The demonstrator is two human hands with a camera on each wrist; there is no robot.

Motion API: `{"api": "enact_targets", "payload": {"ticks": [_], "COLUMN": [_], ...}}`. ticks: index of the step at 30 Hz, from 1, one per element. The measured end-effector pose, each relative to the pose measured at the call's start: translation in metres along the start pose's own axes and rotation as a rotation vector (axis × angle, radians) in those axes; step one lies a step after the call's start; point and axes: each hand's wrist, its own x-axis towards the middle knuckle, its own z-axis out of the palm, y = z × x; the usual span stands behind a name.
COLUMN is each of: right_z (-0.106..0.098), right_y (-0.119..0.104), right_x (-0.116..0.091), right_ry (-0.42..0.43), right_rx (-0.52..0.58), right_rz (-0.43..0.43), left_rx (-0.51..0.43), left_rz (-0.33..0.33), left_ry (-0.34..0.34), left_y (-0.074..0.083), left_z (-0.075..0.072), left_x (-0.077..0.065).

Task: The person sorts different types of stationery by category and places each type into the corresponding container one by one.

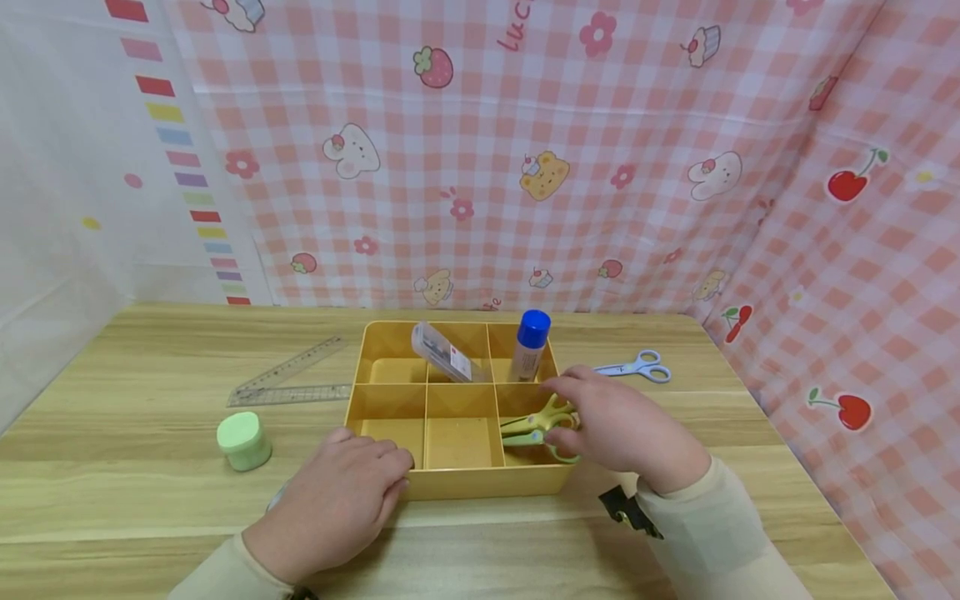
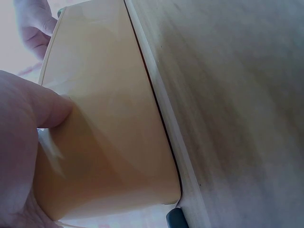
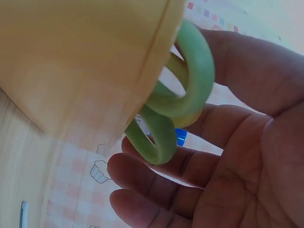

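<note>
A yellow divided organizer box (image 1: 487, 485) stands on the table. My left hand (image 1: 337, 500) holds its front left corner; in the left wrist view the thumb (image 2: 54, 109) lies on the outer wall. Yellow scissors (image 1: 534, 421) and green scissors (image 1: 525, 438) lie in the front right compartment. My right hand (image 1: 615, 425) is at their handles, thumb and forefinger spread around them. In the right wrist view the green handle (image 3: 202, 71) stands past the box rim and hides the thumb tip; the other fingers (image 3: 142, 178) are extended.
A blue-capped glue stick (image 1: 529, 346) stands in the back right compartment, and a clear case (image 1: 444, 350) leans in the back middle one. Blue scissors (image 1: 647, 367) lie right of the box. Left of it are a clear angled ruler (image 1: 288, 392) and a light green jar (image 1: 244, 442).
</note>
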Motion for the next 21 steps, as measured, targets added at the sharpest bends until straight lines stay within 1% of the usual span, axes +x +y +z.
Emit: {"api": "enact_targets", "payload": {"ticks": [9,21], "right_z": [0.0004,0.0012], "right_y": [-0.0001,-0.0009], "right_x": [0.0015,0.0025], "right_ry": [-0.032,-0.041], "right_rx": [-0.003,-0.032], "right_rz": [0.010,0.005], "left_rx": [-0.009,-0.005], "left_rz": [-0.001,-0.005], "left_ry": [0.003,0.000], "left_y": [-0.0004,-0.0008], "left_z": [0.0005,0.0011], "left_x": [-0.0001,0.0000]}}
